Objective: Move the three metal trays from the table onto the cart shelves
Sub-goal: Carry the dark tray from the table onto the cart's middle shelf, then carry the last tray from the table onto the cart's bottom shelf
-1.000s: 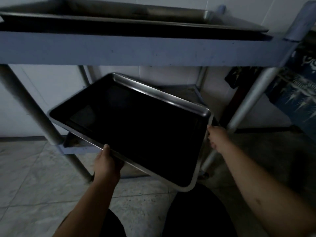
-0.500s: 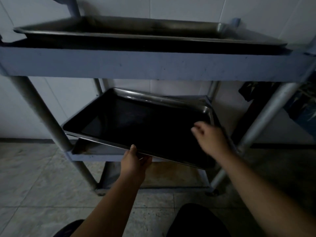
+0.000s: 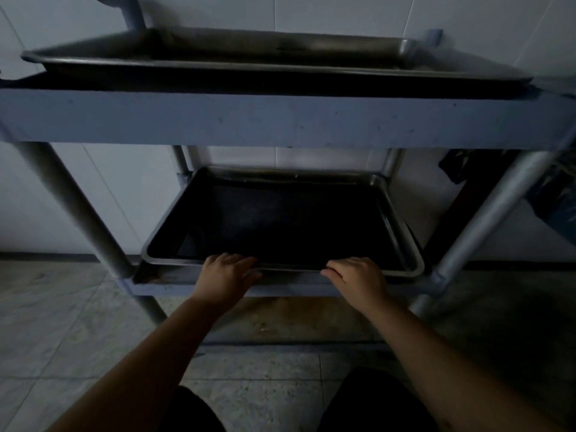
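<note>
As far as we can tell, two trays are on the cart (image 3: 280, 120). Nearest us, our left hand (image 3: 226, 275) and right hand (image 3: 358, 277) rest fingers-spread on the near rim of the dark, shallow, round-cornered tray (image 3: 280, 222) on the middle shelf (image 3: 162, 283). Above that, a scuffed steel tray (image 3: 249, 54) sits up top. Third isn't visible.

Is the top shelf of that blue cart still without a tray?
No, a shallow rectangular metal tray already lies on the blue cart's top shelf.
</note>
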`<state>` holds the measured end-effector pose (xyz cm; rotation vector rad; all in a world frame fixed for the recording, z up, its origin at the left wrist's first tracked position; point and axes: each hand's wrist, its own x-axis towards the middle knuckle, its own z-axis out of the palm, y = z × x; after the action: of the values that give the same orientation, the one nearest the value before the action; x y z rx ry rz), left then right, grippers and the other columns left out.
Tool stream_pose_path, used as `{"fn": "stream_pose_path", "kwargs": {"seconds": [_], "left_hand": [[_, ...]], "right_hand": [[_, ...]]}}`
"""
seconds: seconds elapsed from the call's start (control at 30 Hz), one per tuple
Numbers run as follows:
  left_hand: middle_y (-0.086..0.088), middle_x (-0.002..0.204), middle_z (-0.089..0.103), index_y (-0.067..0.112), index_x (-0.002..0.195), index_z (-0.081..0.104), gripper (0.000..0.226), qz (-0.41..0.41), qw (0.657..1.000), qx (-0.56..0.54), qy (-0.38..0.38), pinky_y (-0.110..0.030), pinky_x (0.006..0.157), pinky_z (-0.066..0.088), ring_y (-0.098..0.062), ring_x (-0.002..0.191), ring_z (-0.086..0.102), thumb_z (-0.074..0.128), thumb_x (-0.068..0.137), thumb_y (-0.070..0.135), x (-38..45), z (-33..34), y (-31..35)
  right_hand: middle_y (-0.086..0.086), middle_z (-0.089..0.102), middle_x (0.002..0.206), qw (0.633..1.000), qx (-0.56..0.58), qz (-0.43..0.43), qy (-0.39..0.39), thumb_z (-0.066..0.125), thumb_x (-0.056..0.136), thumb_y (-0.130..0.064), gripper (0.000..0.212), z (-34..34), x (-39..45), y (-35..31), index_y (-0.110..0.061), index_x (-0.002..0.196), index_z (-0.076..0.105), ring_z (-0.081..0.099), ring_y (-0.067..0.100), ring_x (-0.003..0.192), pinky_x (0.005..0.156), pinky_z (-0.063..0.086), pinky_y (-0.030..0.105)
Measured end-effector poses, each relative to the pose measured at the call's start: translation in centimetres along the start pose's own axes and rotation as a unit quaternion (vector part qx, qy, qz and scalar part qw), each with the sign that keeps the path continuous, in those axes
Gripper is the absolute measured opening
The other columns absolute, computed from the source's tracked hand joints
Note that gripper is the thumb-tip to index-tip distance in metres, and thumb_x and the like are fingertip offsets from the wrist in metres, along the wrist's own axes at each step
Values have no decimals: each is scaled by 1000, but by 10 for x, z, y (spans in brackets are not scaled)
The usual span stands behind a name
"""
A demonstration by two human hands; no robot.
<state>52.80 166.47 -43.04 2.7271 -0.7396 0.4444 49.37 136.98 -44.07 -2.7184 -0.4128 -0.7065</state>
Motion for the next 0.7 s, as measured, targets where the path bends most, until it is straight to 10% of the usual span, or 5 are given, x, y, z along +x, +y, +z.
{"fn": "stream_pose_path", "kwargs": {"seconds": [0.43, 0.57, 0.7], "left_hand": [[-3, 74, 70, 19, 86, 75, 37, -7, 994, -14, 105, -36, 61, 45, -30, 70, 64, 55, 87, 49, 19, 30, -16], [-5, 118, 69, 26, 113, 70, 44, -145, 985, -12, -94, -49, 93, 34, -34, 119, 56, 49, 90, 57, 27, 4, -1], [-5, 167, 1, 34, 157, 7, 84, -166, 942, 38, -290, -60, 116, 7, -29, 152, -6, 43, 90, 69, 44, -57, 32]], "right_hand": [[2, 76, 85, 999, -26, -12, 25, 53, 89, -41, 36, 18, 15, 18, -14, 89, 76, 69, 24, 72, 64, 48, 33], [5, 73, 107, 992, -21, 106, -65, 61, 86, -41, 31, -1, 21, -2, -17, 100, 74, 63, 30, 104, 78, 43, 41], [-1, 8, 162, 912, -93, 220, -332, 45, 80, -70, 76, -50, 31, -45, -31, 145, 32, -3, 28, 146, 109, 15, 56]]}}
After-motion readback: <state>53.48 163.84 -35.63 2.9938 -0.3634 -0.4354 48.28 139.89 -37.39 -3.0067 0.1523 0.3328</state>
